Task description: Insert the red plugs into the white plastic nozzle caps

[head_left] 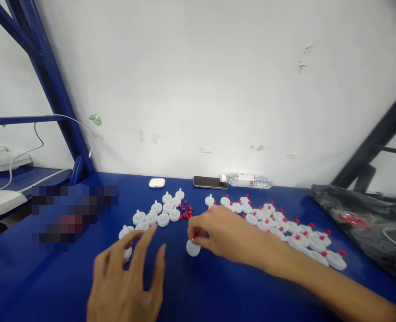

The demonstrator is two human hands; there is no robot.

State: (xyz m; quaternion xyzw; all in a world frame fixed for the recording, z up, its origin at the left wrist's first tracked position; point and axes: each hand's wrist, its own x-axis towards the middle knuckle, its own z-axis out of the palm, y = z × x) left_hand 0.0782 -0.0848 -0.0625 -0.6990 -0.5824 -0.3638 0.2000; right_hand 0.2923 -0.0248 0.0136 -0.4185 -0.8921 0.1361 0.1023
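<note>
My right hand (214,230) pinches a small red cap (194,236) at the spout of a white round lid (193,248) on the blue table. My left hand (127,273) is spread over the table at the lower left, fingers apart, in front of several plain white lids (163,219). Part of that group is hidden behind its fingers. Loose red caps (186,215) lie between this group and my right hand. On the right, beyond my right forearm, are several white lids with red caps on their spouts (298,239).
Along the wall at the back lie a white case (157,183), a phone (210,182) and a clear bottle (248,180). A black plastic bag (362,223) is at the right edge. Blue frame posts (57,89) rise at the left; a pixelated patch covers the table's left part.
</note>
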